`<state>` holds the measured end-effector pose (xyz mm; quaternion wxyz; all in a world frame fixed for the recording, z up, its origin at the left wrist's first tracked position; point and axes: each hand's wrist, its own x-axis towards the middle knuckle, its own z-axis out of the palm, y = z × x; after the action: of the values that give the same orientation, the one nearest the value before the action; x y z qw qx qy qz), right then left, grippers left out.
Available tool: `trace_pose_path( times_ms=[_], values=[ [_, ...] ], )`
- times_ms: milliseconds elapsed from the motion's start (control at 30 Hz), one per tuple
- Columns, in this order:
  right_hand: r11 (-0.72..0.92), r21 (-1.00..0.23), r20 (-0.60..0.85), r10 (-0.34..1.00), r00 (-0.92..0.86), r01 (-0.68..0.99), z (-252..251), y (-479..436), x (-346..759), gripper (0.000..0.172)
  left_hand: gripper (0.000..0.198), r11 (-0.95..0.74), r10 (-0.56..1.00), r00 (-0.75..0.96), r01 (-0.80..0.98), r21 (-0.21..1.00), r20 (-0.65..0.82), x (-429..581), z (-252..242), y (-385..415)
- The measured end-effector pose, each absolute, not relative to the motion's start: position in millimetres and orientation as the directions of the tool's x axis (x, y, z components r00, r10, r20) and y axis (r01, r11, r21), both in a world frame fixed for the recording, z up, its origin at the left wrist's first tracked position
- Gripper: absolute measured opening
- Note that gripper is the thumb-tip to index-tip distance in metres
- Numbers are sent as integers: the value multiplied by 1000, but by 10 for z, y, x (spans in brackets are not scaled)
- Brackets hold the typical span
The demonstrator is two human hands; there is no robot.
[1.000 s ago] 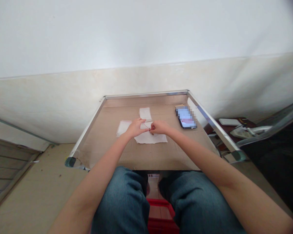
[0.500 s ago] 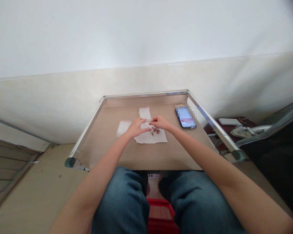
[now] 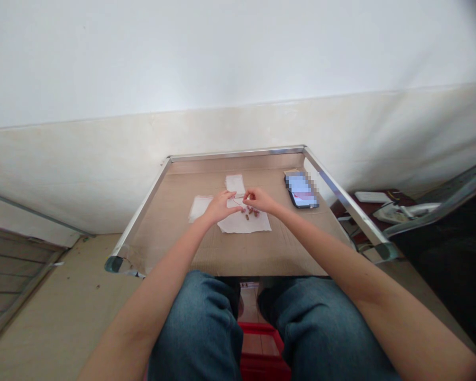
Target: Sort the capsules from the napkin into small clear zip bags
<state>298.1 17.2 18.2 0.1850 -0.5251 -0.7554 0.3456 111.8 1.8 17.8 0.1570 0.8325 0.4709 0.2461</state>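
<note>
Over a white paper sheet (image 3: 244, 226), my left hand (image 3: 219, 206) has its thumb spread away from its fingers. A thin reddish cord (image 3: 237, 202) runs from those fingertips toward my right hand (image 3: 257, 199). The fingertips of my right hand are pinched together at the cord's other side. Several small brown pieces (image 3: 252, 212) lie on the sheet just below my right hand; their exact kind is too small to make out. A stack of small clear bags (image 3: 199, 207) rests left of my left hand, and another pack of bags (image 3: 235, 185) is beyond both hands.
A phone (image 3: 301, 190) with a lit screen lies at the right of the cardboard-covered table (image 3: 174, 185). A metal rail (image 3: 238, 154) frames its sides and back, close to the wall. Below, a red stool (image 3: 259, 329) shows between my knees. Cluttered items (image 3: 400, 211) stand at the right.
My right fingertips have shifted slightly and the cord's curve between the hands has changed a little. My left hand has barely moved; the small pieces stay on the sheet.
</note>
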Motion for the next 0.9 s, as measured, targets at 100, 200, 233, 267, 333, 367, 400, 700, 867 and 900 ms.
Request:
trace_pose_path(
  times_ms=[100,200,233,267,333,367,400,700,867,900],
  values=[
    [285,-582,-97,906,-413,762,165,143,2986,17,54,-500,866,433,714,490,252,1116,178,25],
    [373,-430,-73,894,-443,822,155,134,2978,21,54,-511,859,442,708,487,257,1117,178,31],
    [393,-399,-63,889,-453,828,150,135,2977,22,54,-514,857,445,706,488,259,1117,177,32],
    [411,-383,-54,884,-465,827,145,138,2978,22,54,-515,857,447,705,488,258,1116,176,32],
    [441,-379,-52,868,-494,814,134,144,2984,22,53,-512,858,446,704,492,256,1116,176,31],
    [453,-384,-56,858,-510,805,130,146,2988,21,52,-510,859,444,704,494,254,1116,177,31],
    [462,-391,-63,849,-524,796,128,147,2993,21,52,-508,860,443,704,496,252,1116,179,30],
    [478,-373,-153,814,-561,795,184,107,2980,17,50,-506,862,445,708,493,244,1121,181,27],
    [493,-342,-126,819,-559,800,185,97,2973,17,51,-506,862,443,706,495,247,1122,181,26],
    [495,-359,-116,818,-564,791,186,98,2975,16,51,-507,861,443,704,497,250,1122,181,25]
  ],
)
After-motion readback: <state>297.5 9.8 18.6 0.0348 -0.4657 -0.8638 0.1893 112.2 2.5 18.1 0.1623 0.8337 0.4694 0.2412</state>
